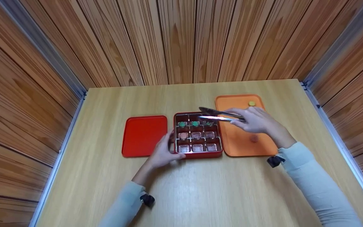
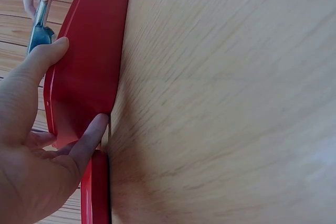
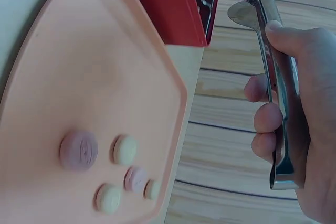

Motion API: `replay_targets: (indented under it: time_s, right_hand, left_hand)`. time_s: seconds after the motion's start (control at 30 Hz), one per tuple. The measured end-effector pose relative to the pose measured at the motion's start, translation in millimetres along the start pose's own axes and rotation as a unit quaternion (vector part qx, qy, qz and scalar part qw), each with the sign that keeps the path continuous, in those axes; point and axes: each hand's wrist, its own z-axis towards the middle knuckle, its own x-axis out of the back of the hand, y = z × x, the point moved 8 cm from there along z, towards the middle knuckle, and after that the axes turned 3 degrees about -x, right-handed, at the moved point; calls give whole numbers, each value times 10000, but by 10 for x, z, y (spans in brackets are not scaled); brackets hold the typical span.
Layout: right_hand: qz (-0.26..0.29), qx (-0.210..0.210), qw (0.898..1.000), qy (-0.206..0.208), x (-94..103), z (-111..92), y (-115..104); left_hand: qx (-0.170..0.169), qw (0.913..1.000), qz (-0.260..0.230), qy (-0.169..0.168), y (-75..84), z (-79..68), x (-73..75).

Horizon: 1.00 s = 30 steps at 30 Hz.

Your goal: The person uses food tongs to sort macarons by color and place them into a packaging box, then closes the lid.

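Observation:
My left hand [image 1: 161,153] grips the red box [image 1: 204,155] at its near left corner, thumb at the front rim and fingers along the left side. Inside is a clear divided insert. Green round sweets [image 1: 182,124] sit in the back row, and a pink one [image 1: 183,135] lies in the middle row's left compartment. Metal tongs [image 1: 216,118] are in my right hand [image 1: 252,120], their tips over the back right of the box. In the right wrist view the fork-like and spoon-like tips stand apart with nothing seen between them.
Right of the box lies an orange tray [image 1: 238,149] with several macaron-like sweets, including a purple one [image 3: 79,150] and a cream one [image 3: 125,149]. A flat red lid [image 1: 145,136] lies left of the box. Wood-panelled walls [image 1: 181,41] surround the table.

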Motion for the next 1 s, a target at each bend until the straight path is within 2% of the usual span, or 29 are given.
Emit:
replay_targets:
  time_s: [0.2,0.4,0.67,0.8,1.0]
  right_hand:
    - [99,-93,9999,84,66,-80,165]
    - [188,-419,9989,-64,118,-199,362]
    - [13,-402,9991,101,195,-364,537]
    - [-43,-525,9986,63,203,-451,648]
    - [-64,-621,9980,81,191,-558,790]
  left_hand:
    - [-72,9997,-241,-31,-14,-2,-25]
    - [14,9998,-179,-51,-33,-12,-41]
    - [71,9999,-87,-56,-17,-21,-34]
    - [94,9999,-8,-65,-18,-20,-26]
    - [-7,10000,1,-29,-17,-2,-13]
